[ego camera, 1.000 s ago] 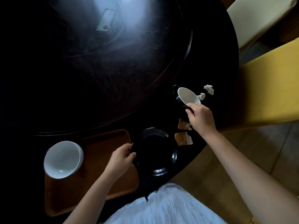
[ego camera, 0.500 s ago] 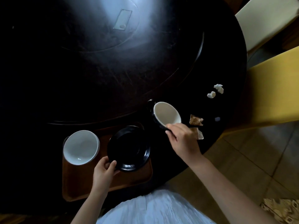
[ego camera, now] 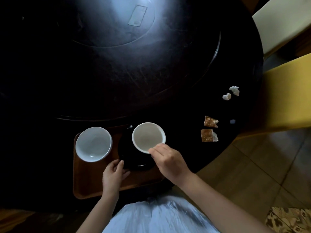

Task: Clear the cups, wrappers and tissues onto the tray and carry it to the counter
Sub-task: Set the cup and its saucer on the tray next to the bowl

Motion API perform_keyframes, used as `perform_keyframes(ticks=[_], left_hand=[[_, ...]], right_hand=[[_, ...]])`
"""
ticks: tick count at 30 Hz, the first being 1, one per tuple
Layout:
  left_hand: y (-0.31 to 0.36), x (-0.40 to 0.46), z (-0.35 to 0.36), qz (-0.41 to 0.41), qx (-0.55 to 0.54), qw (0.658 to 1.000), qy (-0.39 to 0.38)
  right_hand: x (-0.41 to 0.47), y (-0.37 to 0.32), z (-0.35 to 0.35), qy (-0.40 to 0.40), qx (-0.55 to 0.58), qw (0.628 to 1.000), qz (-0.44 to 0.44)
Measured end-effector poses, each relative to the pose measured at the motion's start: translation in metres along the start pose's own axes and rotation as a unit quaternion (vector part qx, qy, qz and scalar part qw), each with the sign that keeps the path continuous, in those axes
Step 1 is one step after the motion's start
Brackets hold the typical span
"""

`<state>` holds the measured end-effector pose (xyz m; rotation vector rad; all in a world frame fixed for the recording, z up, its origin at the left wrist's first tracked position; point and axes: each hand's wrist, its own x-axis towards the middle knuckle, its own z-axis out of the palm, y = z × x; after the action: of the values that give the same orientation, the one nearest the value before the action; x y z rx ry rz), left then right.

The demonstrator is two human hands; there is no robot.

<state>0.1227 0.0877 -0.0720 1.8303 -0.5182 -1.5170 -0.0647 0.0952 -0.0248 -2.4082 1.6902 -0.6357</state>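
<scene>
Holding a white-lined cup by its near rim, the right hand pinches it w/ thumb and fingers over the black plate; whether cup rests on plate or hangs just above cannot be told. Left hand lies on the brown tray, fingers loosely spread, fingertips touching the plate's near-left edge, gripping nothing. White bowl sits on tray's left part, just beside plate. On the dark round table, right of tray: two brown wrappers, close together; farther off, near table edge, two crumpled tissues.
</scene>
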Motion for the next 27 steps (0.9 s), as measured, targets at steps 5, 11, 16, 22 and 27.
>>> perform_keyframes(ticks=[5,11,16,22,27], left_hand=[[0.001,-0.01,-0.001,-0.075,0.003,0.993,-0.095],[-0.003,-0.016,0.001,-0.072,-0.021,0.994,-0.084],[-0.005,-0.025,0.006,-0.088,-0.052,0.989,-0.103],[0.0,-0.018,0.006,-0.066,-0.073,0.994,-0.045],[0.01,-0.002,0.005,-0.046,-0.067,0.997,-0.016]], right_hand=[[0.004,-0.01,0.021,-0.009,-0.044,0.998,-0.05],[0.001,-0.014,0.03,-0.003,-0.048,0.997,-0.057],[-0.01,-0.006,0.028,0.034,-0.017,0.998,-0.045],[-0.001,-0.002,0.027,0.005,-0.022,0.996,-0.082],[0.008,0.004,0.029,-0.026,-0.025,0.996,-0.082]])
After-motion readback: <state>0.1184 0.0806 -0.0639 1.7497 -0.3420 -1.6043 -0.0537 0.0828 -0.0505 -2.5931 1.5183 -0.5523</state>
